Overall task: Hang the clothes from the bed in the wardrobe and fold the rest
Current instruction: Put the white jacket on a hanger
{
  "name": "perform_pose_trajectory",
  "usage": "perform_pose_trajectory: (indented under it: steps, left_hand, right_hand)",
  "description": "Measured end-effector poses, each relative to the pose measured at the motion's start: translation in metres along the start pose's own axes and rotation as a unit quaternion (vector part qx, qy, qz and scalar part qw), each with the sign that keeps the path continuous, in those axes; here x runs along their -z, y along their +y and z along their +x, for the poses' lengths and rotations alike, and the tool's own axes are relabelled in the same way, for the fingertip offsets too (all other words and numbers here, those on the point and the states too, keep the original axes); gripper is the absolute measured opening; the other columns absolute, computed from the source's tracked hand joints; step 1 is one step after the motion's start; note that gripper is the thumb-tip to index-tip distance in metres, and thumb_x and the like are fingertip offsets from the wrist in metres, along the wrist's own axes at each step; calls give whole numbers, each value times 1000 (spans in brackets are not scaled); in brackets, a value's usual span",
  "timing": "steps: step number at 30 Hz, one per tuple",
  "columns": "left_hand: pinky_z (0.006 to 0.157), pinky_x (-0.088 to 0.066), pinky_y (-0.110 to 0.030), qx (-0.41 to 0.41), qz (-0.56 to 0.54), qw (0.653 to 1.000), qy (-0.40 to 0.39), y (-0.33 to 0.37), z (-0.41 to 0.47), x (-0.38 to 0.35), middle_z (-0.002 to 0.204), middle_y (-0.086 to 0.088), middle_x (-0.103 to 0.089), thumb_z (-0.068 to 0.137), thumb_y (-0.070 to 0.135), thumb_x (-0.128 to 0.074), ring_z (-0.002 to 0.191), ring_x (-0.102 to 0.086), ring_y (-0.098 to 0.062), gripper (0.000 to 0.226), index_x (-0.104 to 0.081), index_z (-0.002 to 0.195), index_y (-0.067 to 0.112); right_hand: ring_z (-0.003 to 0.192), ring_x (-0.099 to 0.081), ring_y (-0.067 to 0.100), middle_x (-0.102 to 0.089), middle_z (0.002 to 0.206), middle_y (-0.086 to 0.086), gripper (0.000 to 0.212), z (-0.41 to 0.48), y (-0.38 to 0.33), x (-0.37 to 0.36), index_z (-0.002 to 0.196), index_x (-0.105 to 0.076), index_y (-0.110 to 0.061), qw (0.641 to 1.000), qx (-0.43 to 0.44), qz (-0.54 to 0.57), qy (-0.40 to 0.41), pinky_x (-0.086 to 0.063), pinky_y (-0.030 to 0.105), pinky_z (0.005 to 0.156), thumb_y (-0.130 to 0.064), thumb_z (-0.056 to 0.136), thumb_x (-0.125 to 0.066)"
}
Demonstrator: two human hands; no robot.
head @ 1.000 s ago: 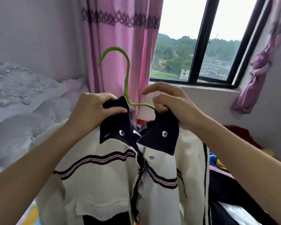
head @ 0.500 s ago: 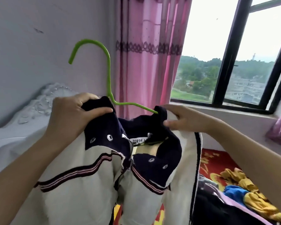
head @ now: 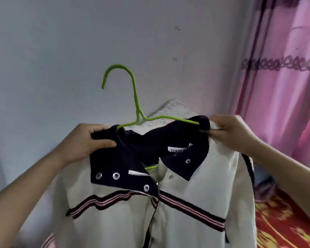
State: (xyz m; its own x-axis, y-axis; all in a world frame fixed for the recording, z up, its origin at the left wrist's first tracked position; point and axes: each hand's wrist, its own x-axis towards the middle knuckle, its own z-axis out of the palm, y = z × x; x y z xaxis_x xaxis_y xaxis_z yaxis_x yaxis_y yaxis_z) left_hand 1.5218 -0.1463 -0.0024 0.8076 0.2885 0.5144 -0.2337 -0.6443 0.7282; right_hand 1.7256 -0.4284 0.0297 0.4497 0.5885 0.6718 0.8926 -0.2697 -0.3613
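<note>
Jacket (head: 195,190), cream, soft and probably light, drapes from the green hanger (head: 135,97), left hand (head: 86,140) pinching its dark collar (head: 125,163) just below the hanger's hook, right hand (head: 231,135) clamped on the shoulder at the hanger's right tip, so the stiff hook looks the surest hold.

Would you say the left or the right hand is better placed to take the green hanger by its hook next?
Left, probably. The left hand grips the collar beside the green hanger's stem; the right hand pinches the jacket's shoulder at the hanger's far end.
</note>
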Motion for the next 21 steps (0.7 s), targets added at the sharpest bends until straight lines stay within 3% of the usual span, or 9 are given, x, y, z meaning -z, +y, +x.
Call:
perform_pose_trajectory:
  steps: [2, 5, 8, 10, 12, 14, 15, 18, 21]
  left_hand:
    - [52, -49, -11, 35, -15, 998, 59, 1, -32, 27, 71, 6, -73, 64, 18, -75, 63, -69, -6, 23, -74, 69, 41]
    - [51, -50, -13, 62, -4, 988, 142, 10, -77, 65, 70, 4, -73, 49, 32, -75, 61, -69, -9, 19, -75, 67, 38]
    - [52, -52, -15, 70, 19, 968, 239, 26, -126, 105, 70, 4, -73, 41, 37, -77, 60, -69, -9, 26, -75, 67, 37]
    - [54, -53, -15, 76, 40, 952, 293, 35, -157, 127, 67, 7, -72, 41, 37, -77, 58, -67, -4, 26, -74, 67, 38]
    - [56, -52, -14, 74, 81, 937, 331, 49, -197, 153, 65, 11, -71, 46, 32, -79, 56, -63, 1, 23, -74, 66, 41]
    - [57, -51, -15, 77, 133, 918, 365, 60, -239, 182, 65, 12, -70, 56, 16, -83, 57, -61, 2, 30, -73, 66, 43]
    - [58, -51, -16, 83, 154, 909, 379, 66, -260, 196, 65, 11, -70, 60, 9, -82, 57, -61, 1, 36, -72, 65, 43]
    - [59, -50, -14, 105, 197, 888, 402, 87, -332, 247, 66, 14, -70, 66, 4, -80, 58, -61, 5, 36, -73, 63, 39]
    - [58, -46, -6, 127, 252, 867, 410, 100, -390, 291, 65, 21, -68, 69, 3, -78, 57, -57, 12, 36, -68, 68, 37]
  right_hand:
    - [58, -49, -5, -56, 64, -10, 9, 13, -22, -20, 80, -70, -14, 995, 23, 42, -88, -37, 9, 59, -13, 75, -77]
    - [75, -59, 7, -67, 85, -3, 35, 25, -58, -44, 86, -62, -40, 979, 53, 92, -175, -45, 17, 73, -9, 75, -76]
    - [87, -61, 24, -67, 93, 9, 23, 26, -107, -74, 94, -55, -47, 967, 102, 112, -207, -47, 36, 81, -35, 80, -68]
    - [80, -61, 19, -66, 85, 9, 40, 23, -143, -91, 109, -47, -48, 957, 126, 137, -224, -46, 30, 77, -60, 71, -52]
    - [64, -55, 2, -60, 64, -9, 48, 20, -186, -115, 118, -39, -53, 943, 175, 133, -248, -42, 14, 65, -64, 72, -45]
    - [63, -52, -3, -57, 61, -22, 19, 16, -232, -139, 100, -43, -57, 933, 227, 121, -251, -39, 11, 63, -52, 84, -51]
    - [62, -51, 0, -56, 60, -21, 7, 13, -256, -149, 89, -50, -50, 933, 227, 135, -244, -39, 13, 62, -45, 87, -53]
    - [52, -40, 8, -46, 51, -9, 27, -1, -338, -180, 68, -57, -18, 934, 215, 196, -206, -34, 21, 55, -36, 88, -57]
    - [49, -37, 12, -40, 46, -7, 38, -18, -411, -203, 57, -49, -17, 940, 219, 218, -146, -31, 30, 54, -41, 85, -60]
